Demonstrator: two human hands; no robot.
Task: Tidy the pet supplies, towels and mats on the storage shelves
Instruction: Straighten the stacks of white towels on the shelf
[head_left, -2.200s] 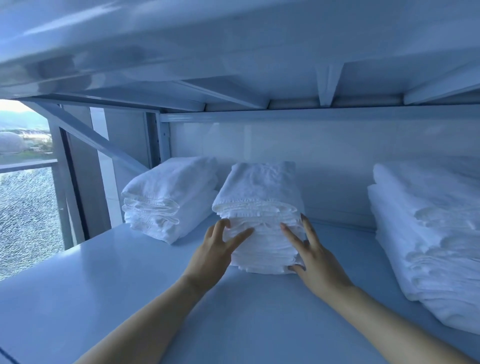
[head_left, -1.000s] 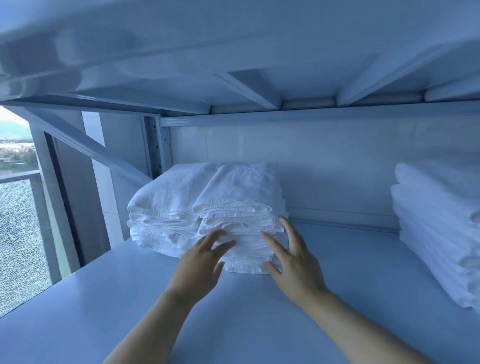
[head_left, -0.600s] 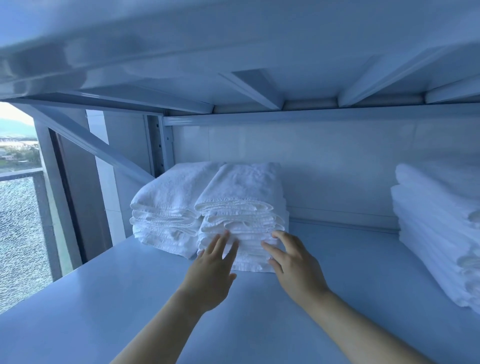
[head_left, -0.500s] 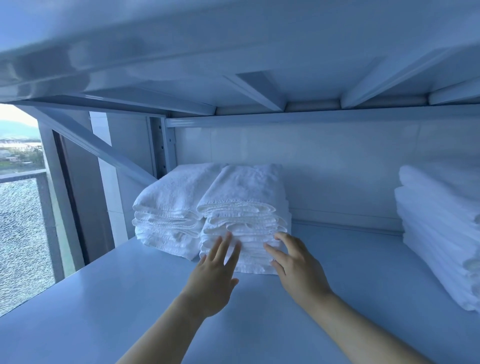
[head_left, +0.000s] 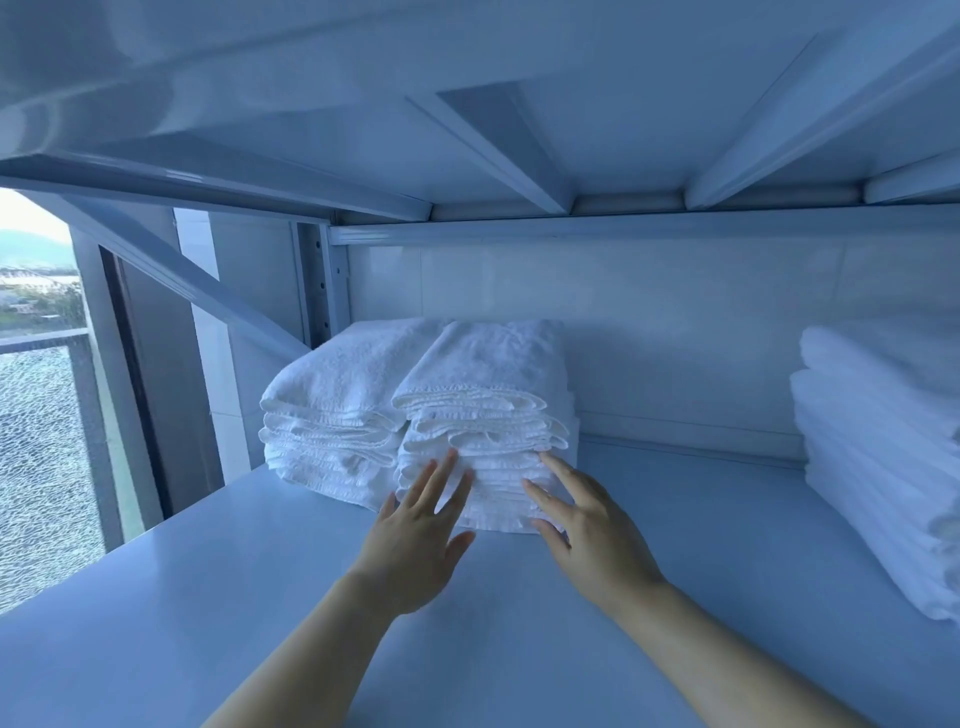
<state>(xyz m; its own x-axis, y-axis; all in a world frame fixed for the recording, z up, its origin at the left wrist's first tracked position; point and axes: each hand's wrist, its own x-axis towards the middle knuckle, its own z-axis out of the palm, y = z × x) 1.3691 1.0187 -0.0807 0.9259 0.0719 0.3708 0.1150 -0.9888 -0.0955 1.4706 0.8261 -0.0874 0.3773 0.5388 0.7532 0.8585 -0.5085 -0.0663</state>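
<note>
Three stacks: folded white towels sit on one white shelf, under the ribbed underside of the shelf above.
Landmark: the middle towel stack, standing toward the back of the shelf near the rear wall.
Left towel stack: pressed against the left side of the middle towel stack, touching it, tucked into the shelf's back left corner by the upright post.
Right towel stack: well apart from the middle towel stack, at the right edge of the view and partly cut off.
Left hand: in front of the middle towel stack, palm down and open, fingers spread; its fingertips reach the lower front folds of that stack, gripping nothing.
Right hand: in front of the middle towel stack toward its right corner, open with fingers loosely spread; its fingertips lie against the lower front edge, gripping nothing.
Forearms: both bare, reaching in over the empty front part of the shelf toward the middle towel stack.
Window: far left of the middle towel stack, beyond the shelf frame, with patterned glass below and hills in daylight above.
Diagonal brace: runs down from the upper left toward the left towel stack.
</note>
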